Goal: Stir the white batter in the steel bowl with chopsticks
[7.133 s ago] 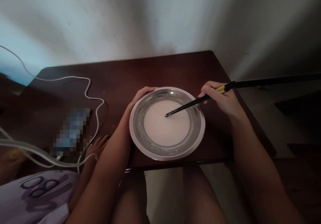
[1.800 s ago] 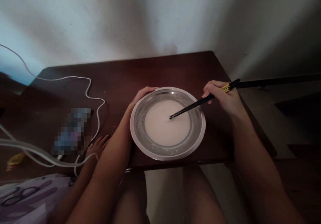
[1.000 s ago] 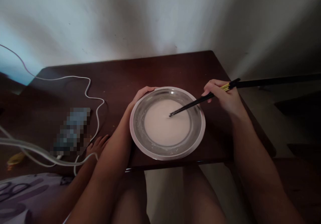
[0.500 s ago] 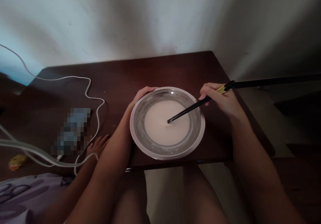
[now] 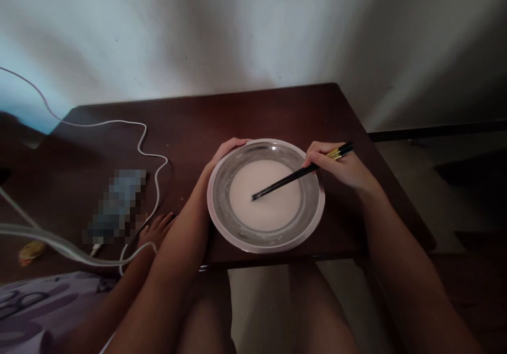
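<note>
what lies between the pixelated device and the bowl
Head view shows, from device to bowl: the white cable, another person's hand, then the wearer's left arm.

Nothing readable on show right now!
Down at the lower left, there's dark, looping print [image 5: 24,303] on a pale shirt [image 5: 59,317], bending with the cloth, and no letter of it comes clear; just above, the phone [image 5: 119,201] lies on the worktop [image 5: 253,113], its face broken into coarse squares, so whatever it shows can't be read either.
</note>
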Available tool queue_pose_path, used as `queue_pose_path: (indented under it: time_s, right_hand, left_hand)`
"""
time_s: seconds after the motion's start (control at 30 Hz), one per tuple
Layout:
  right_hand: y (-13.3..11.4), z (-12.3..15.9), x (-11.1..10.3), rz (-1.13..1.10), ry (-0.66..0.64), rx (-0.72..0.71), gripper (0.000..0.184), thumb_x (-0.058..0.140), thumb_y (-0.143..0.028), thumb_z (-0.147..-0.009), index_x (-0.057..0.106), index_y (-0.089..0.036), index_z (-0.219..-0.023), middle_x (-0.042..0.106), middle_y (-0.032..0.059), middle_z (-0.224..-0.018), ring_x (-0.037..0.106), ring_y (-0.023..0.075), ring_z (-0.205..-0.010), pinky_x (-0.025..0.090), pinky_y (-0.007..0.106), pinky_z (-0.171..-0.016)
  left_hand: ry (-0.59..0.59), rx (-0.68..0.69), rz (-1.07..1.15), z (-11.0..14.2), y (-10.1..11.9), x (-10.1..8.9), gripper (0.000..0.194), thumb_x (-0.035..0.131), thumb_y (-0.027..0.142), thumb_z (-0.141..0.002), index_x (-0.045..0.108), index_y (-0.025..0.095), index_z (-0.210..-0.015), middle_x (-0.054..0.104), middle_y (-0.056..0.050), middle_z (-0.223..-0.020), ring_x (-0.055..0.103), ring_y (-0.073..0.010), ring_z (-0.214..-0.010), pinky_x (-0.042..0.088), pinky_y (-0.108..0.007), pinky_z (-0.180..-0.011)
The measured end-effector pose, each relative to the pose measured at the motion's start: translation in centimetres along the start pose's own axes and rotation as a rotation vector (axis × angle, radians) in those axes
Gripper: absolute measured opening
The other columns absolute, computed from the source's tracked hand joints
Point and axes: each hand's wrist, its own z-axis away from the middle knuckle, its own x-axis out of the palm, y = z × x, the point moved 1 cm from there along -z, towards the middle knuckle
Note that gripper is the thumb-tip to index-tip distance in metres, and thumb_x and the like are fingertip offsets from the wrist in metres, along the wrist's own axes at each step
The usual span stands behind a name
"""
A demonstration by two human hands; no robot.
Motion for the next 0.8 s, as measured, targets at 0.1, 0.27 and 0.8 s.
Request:
queue_pose_path:
  time_s: [0.1, 0.27, 0.8]
  right_hand:
    - [0.1, -0.2, -0.1, 0.030, 0.098, 0.003, 0.027, 0.073, -0.043, -0.093, 0.078, -0.025, -0.074, 0.068, 0.0006, -0.068, 0.062, 0.0170, -0.066, 0.048, 0.032, -0.064]
    - [0.0, 0.0, -0.8, -0.022, 0.165, 0.032, 0.036, 0.070, -0.043, -0.095, 0.075, -0.024, -0.066, 0.065, 0.0009, -0.063, 0.055, 0.0145, -0.057, 0.044, 0.031, -0.057]
    - [-0.4, -0.1, 0.1, -0.015, 0.079, 0.018, 0.030, 0.072, -0.041, -0.090, 0.078, -0.023, -0.066, 0.067, 0.0024, -0.071, 0.060, 0.0171, -0.064, 0.046, 0.032, -0.060]
  left_hand:
    - [-0.017, 0.007, -0.008, 0.0, -0.1, -0.1, 0.025, 0.054, 0.027, -0.085, 0.078, 0.020, -0.086, 0.078, -0.006, -0.075, 0.076, -0.0286, -0.092, 0.058, -0.033, -0.086]
    - [-0.063, 0.015, -0.006, 0.0, -0.2, -0.6, 0.020, 0.060, 0.030, -0.085, 0.078, 0.022, -0.087, 0.078, -0.007, -0.080, 0.076, -0.0281, -0.092, 0.058, -0.033, -0.085]
    - [-0.127, -0.004, 0.060, 0.6, 0.2, -0.4, 0.026, 0.064, 0.033, -0.080, 0.079, 0.018, -0.094, 0.081, -0.008, -0.086, 0.075, -0.0280, -0.088, 0.056, -0.036, -0.090]
